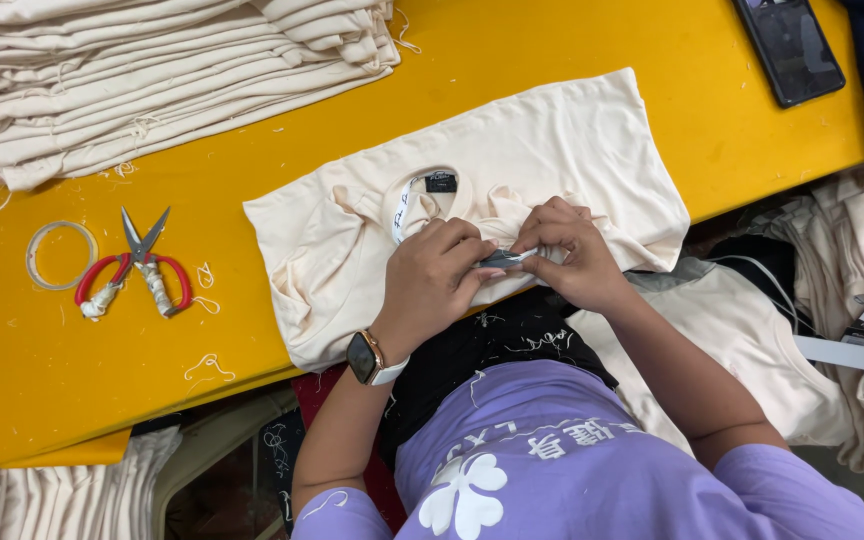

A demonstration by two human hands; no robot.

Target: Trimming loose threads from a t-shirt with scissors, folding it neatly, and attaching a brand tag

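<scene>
A cream T-shirt lies spread on the yellow table, its neck opening and small dark label facing me. My left hand, with a watch on the wrist, pinches a small grey metal tool, perhaps thread snips, at the shirt's near edge. My right hand bunches and grips the cream fabric right beside the tool's tip. Both hands touch at the shirt's hem near the table's front edge.
A tall stack of folded cream shirts fills the far left. Red-handled scissors and a roll of clear tape lie at left among thread scraps. A dark phone rests far right. More cream garments hang to the right.
</scene>
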